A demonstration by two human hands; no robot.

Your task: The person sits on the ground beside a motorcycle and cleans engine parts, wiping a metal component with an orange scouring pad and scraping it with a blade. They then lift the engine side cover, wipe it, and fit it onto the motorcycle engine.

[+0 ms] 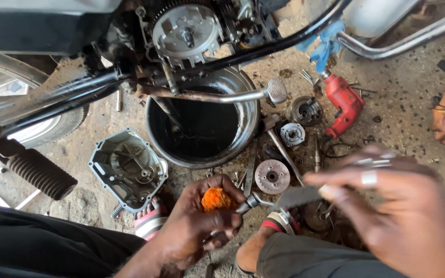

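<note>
Rough, oil-stained concrete floor in daylight, littered with grit.

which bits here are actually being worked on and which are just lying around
In hand:
- left hand holding an orange cloth and a metal tool
- right hand on a flat grey piece

Lying about:
- red drill
- engine cover
- oil pan
- round clutch plate

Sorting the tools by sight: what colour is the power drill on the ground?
Red, with a dark chuck: the power drill shows best in the head view, upper right.
</note>
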